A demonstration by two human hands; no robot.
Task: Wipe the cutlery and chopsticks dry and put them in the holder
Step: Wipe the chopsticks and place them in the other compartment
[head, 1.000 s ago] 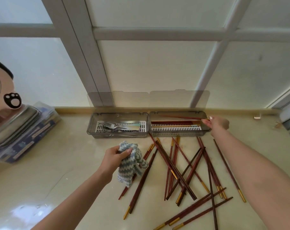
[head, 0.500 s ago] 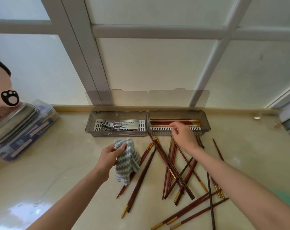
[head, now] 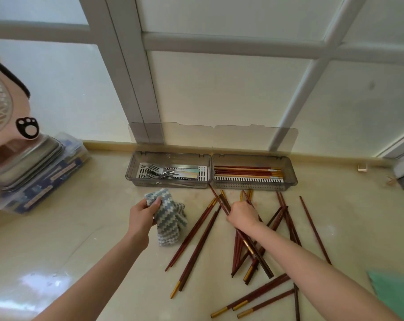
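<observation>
A grey plastic holder (head: 291,179) with two compartments stands against the wall. Its left compartment holds forks and other cutlery (head: 170,172). The right one holds several red-brown chopsticks (head: 247,171) laid lengthwise. Many loose chopsticks (head: 196,237) with gold ends lie scattered on the counter in front. My left hand (head: 142,216) grips a blue-and-white zigzag cloth (head: 170,225) just in front of the cutlery compartment. My right hand (head: 242,215) rests on the chopstick pile, fingers curled around one or more chopsticks.
At the left stand a pink fan (head: 1,107) and a stack of plastic boxes with a metal tray (head: 32,172). The holder's clear lid (head: 214,137) leans upright against the frosted window. A green thing (head: 395,295) shows at the lower right edge.
My right hand has come back from the right end of the chopstick compartment to the loose pile and closed on chopsticks. The left hand keeps the cloth.
</observation>
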